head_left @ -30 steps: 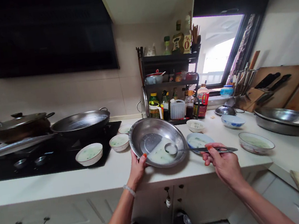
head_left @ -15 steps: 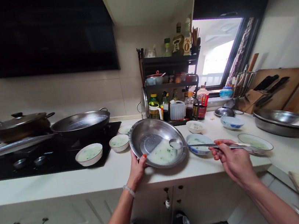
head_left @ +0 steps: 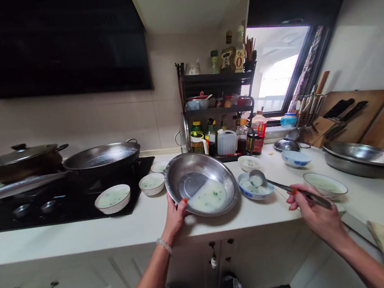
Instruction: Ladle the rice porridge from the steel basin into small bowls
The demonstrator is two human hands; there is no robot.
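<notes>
At the left of the frame a lidded pan (head_left: 19, 161) and an open wok (head_left: 103, 157) sit on the black hob (head_left: 60, 200). Two white bowls of pale green-flecked soup (head_left: 113, 199) (head_left: 151, 183) stand at the hob's near edge.

At centre, the left hand (head_left: 175, 214) is clamped on the near-left rim of the steel basin (head_left: 201, 183), thumb over the edge. It seems to hold the basin tilted, since the remaining soup pools at the lower side.

Behind, on the condiment rack (head_left: 220, 106), one yellow-labelled bottle (head_left: 239, 58) shows a large red "0"; other labels are too small to read.

Just right of the basin, the ladle (head_left: 257, 178) dips its cup into the blue-rimmed bowl (head_left: 255, 187). The right hand (head_left: 311, 208) is closed around the handle's end, held low and angled, likely so the cup tips. Further right stand another filled bowl (head_left: 324, 184) and a wide steel pan (head_left: 365, 155).
</notes>
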